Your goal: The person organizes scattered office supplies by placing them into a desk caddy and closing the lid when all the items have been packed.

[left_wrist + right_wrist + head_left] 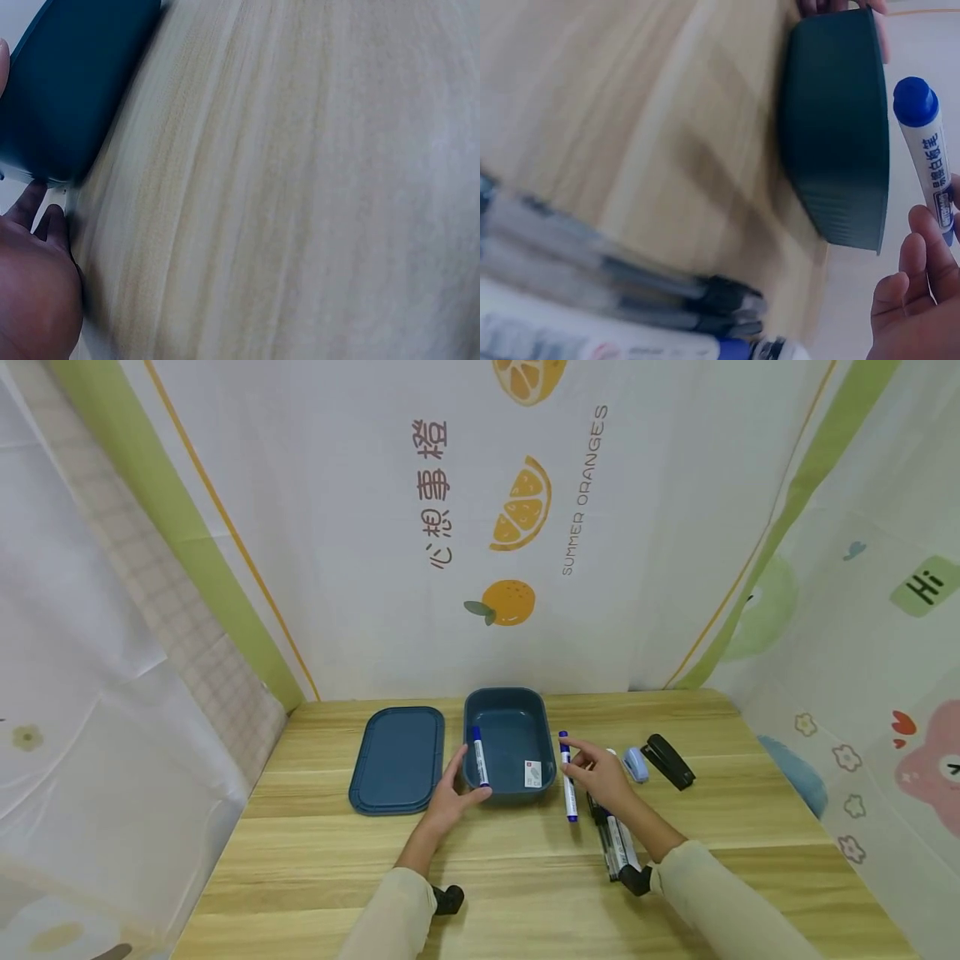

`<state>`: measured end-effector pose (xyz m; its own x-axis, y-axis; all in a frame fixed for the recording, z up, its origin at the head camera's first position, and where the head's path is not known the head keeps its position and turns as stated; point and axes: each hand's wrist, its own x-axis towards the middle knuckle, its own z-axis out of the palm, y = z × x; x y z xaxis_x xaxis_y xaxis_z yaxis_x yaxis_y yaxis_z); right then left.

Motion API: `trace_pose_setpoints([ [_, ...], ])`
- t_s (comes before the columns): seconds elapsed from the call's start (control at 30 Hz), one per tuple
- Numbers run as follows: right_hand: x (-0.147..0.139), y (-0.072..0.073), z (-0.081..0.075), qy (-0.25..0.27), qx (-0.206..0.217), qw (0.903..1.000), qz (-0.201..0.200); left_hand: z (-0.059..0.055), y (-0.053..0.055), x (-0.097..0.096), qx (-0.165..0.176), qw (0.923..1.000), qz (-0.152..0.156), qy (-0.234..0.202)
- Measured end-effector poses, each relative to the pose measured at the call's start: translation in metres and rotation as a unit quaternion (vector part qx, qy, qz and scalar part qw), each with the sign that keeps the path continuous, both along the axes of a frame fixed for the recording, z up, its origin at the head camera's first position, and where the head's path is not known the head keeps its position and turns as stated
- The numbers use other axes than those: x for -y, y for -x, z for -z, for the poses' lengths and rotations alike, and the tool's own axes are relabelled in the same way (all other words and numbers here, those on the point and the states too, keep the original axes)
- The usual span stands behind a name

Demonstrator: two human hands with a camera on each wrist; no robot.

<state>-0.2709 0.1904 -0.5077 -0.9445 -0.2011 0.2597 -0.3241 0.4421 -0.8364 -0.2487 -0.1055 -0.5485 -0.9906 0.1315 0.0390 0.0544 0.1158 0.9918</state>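
A dark blue plastic box [510, 795] stands without its lid, with one blue-capped whiteboard marker [481, 758] in its left side. My left hand [444, 808] rests at the box's front left corner, its thumb and fingers spread along the walls. In the left wrist view, fingertips touch the end of the box [71, 90]. My right hand [603, 781] pinches a second blue-capped whiteboard marker [926, 142] between thumb and fingers, just right of the box. That marker is raised off the table in the right wrist view.
The flat blue lid [397, 760] lies left of the box. Pens and markers [617, 843] lie bunched under my right forearm. Farther right are a small light-blue stapler [636, 765] and a black stapler [669, 762]. A printed curtain [360, 610] hangs behind the table.
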Motion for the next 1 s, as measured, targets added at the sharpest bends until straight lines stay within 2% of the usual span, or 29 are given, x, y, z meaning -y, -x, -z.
trace_pose_setpoints([
  [0.47,0.026,0.017,-0.009,0.051,0.016,0.9978,0.039,-0.001,0.001,0.0,0.011,0.9999,-0.002,0.01],
  [0.53,0.03,0.02,-0.009,0.061,0.014,0.9971,0.042,-0.003,0.0,0.0,0.011,0.9999,0.002,0.008],
  [0.77,0.039,0.025,-0.012,0.078,0.013,0.9966,0.022,-0.03,-0.014,0.0,0.01,0.9998,0.016,0.004],
  [1.0,0.053,0.028,-0.016,0.096,0.03,0.9949,0.001,-0.033,-0.016,-0.001,0.01,0.9997,0.021,0.001],
])
